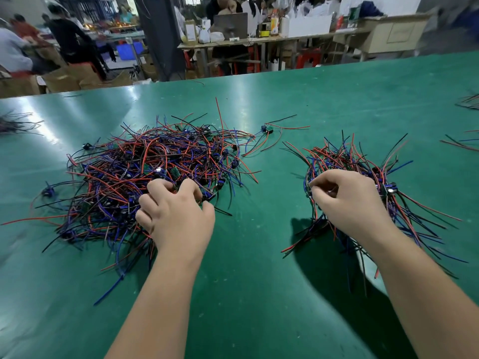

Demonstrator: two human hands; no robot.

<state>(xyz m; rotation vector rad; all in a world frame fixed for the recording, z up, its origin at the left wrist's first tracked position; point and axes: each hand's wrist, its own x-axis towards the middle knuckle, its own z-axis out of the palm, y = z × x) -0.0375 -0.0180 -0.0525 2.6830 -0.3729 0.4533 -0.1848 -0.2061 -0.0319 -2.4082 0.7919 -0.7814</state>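
A big tangled pile of red, blue and black wires with small circuit boards [155, 172] lies on the green table [259, 268] at the left. My left hand [176, 211] rests on the pile's near right edge, fingers curled into the wires. My right hand [350, 200] grips a bundle of the same wired parts [363, 161], lifted a little above the table, its wires fanning out on all sides. Thumb and fingers pinch the bundle at its left side.
One loose wired part [268, 129] lies between the pile and the bundle. Smaller wire heaps sit at the far left edge [13, 123] and the right edge [466, 143]. Beyond the table, people work at cluttered benches [259, 40].
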